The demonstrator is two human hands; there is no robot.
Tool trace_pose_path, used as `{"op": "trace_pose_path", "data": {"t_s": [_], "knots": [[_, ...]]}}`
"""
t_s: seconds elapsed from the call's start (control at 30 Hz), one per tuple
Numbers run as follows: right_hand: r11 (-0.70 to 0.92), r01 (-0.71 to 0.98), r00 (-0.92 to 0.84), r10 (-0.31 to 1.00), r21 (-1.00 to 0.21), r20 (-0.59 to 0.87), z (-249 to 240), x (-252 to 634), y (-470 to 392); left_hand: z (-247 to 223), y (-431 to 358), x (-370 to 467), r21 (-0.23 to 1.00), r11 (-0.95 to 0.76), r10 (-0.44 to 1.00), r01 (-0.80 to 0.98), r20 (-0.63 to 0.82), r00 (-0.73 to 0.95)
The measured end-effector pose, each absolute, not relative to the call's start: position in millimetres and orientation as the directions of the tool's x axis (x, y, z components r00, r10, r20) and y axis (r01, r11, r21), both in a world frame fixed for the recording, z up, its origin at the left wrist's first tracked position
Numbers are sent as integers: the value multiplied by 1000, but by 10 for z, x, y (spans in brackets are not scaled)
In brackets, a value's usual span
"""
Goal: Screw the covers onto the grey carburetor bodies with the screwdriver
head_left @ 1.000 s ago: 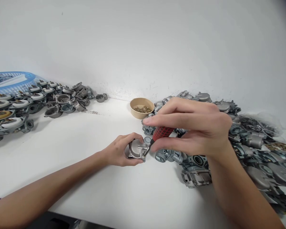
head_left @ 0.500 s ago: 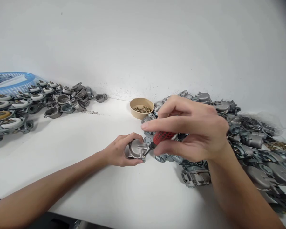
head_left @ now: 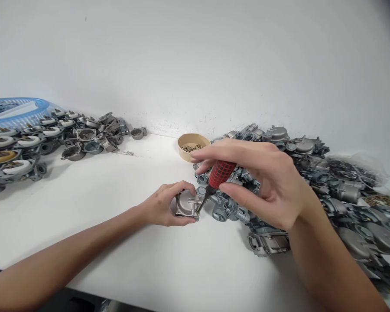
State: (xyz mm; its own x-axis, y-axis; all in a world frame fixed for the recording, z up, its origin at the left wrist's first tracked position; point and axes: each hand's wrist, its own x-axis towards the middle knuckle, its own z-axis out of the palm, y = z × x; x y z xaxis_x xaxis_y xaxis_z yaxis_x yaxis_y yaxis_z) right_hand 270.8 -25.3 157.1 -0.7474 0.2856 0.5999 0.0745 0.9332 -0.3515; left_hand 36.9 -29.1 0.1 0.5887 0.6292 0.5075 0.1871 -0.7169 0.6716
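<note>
A grey metal carburetor rests on the white table, its round float bowl facing up. My left hand is closed around its left side, thumb at the near edge and fingers at the far edge. Between the thumb and fingers of my right hand is a screwdriver with a red and black handle. It leans to the right, and its tip meets the near right corner of the carburetor, where a small brass-coloured screw seems to sit. My right palm is off the handle.
A tan paper bowl of small brass screws stands behind. Many carburetors are heaped to the right, near a clear bag of dark parts. Loose float bowls, parts with white floats and a blue basket lie left.
My right hand has turned about the screwdriver, its fingers now stretched farther over the handle. The screwdriver stands steeper. My left hand and the carburetor have hardly moved.
</note>
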Motion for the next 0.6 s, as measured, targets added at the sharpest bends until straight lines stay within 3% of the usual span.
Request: {"op": "trace_pose_path", "data": {"t_s": [0.07,0.2,0.43,0.6], "knots": [[922,33,-749,279,-387,601,1577,2709,-252,0,-288,372,666,-726,617,169,523,587],[966,60,-690,222,-251,689,1566,2688,-233,2,-287,376,657,-734,615,175,532,583],[915,18,-754,277,-403,596,1587,2732,-245,-15,-288,372,645,-742,612,184,539,578],[950,8,-701,228,-311,676,1583,2699,-216,14,-298,379,660,-726,626,191,520,581]]}}
